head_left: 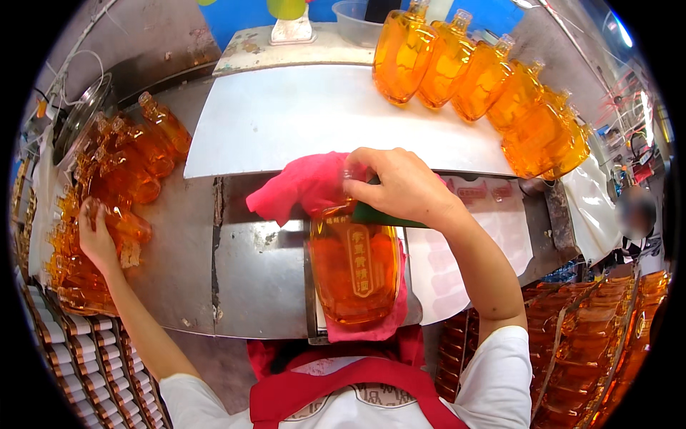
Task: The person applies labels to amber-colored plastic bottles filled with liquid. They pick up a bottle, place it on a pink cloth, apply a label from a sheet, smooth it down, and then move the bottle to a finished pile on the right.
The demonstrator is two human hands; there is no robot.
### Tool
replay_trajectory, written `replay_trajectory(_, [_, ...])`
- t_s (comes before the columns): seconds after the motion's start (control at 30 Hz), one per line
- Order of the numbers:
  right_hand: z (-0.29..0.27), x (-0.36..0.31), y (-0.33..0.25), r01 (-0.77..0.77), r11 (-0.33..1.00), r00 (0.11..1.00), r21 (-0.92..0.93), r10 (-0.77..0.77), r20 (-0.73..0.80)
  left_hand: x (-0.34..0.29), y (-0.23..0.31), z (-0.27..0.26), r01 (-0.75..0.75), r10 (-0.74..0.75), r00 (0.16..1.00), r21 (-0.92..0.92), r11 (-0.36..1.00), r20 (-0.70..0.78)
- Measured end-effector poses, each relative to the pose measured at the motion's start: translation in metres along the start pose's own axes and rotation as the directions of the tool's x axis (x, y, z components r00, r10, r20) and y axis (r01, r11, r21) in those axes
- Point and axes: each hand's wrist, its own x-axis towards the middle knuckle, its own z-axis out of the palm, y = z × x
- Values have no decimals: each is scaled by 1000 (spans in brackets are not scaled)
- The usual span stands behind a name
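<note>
Bright, cool light here, a white lamp (623, 30) glaring at the upper right! The white board (300, 118) gleams, shadow runs beneath its front edge on the metal tabletop (261, 279), and the central amber bottle (354, 304) glows, its neck smeared. Straight lines bow toward the rim, corners drop to black, and one patch at far right is blurred out.

The right hand (404, 187) partly hides a green object (382, 216) and the neck of the lettered orange bottle (354, 264).

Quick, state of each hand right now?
Left hand: at a clustered orange bottle; whether its grip is closed can't be told.
Right hand: closed, holding the gold-printed bottle by its neck.
</note>
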Motion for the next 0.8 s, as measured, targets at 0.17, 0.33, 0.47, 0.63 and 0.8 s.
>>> replay_trajectory(0.17, [-43,-45,-9,34,957,996,287,-56,70,-69,110,-7,33,-32,999,44,999,-20])
replay_trajectory(0.33, [-53,-143,-40,79,983,941,169,-18,-338,-132,148,-16,92,-42,991,-428,899,124])
replay_trajectory(0.47, [-95,-152,-36,-76,995,767,57,95,-635,-153,178,-4,150,17,956,-538,830,294])
replay_trajectory(0.63, [-167,-111,5,-337,923,678,-184,102,-728,-146,160,-7,221,150,862,-624,749,485])
replay_trajectory(0.8, [-198,-65,66,-424,825,670,-373,9,-742,-158,137,-9,572,-29,729,-586,574,684])
